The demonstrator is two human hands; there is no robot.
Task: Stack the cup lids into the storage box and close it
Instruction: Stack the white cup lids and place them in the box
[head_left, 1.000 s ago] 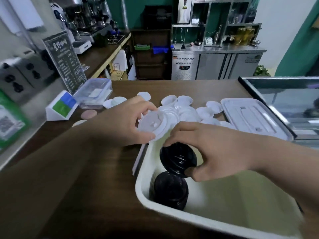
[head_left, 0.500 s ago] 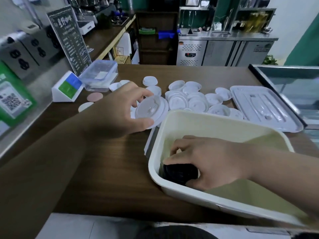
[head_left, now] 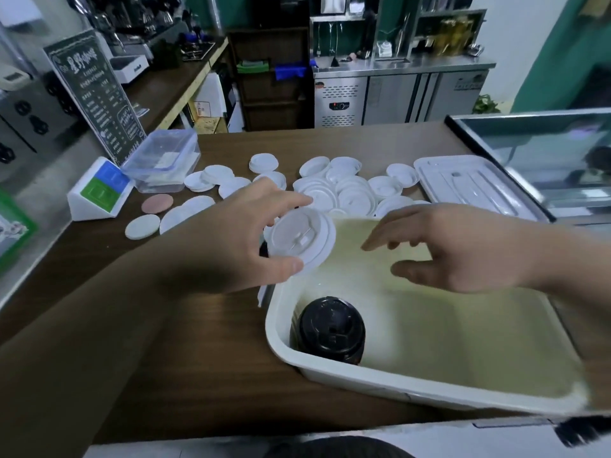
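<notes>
The left grip (head_left: 231,246) (a bare hand) grasps a small stack of white lids (head_left: 302,241) between thumb and fingers. The stack is tilted, above the far left corner of the storage box (head_left: 330,375). It looks like two or three lids, though blur makes the count unsure. The right grip (head_left: 463,249) is released, fingers spread and loosely bent, holding nothing as it hovers over the box's far side. The box sits at the counter's near edge, toward the right. Inside it, by the near left corner, sits a stack of black lids (head_left: 330,328). Loose white lids (head_left: 350,193) lie scattered and overlapping across the middle of the counter (head_left: 165,342) behind the box, some spreading toward the left edge. The box cover (head_left: 463,183) lies flat at the right edge, just beside a glass case (head_left: 545,153). Near the left edge are a clear tub (head_left: 165,160), a menu board (head_left: 96,94) and a small blue-and-green stand (head_left: 99,190).
</notes>
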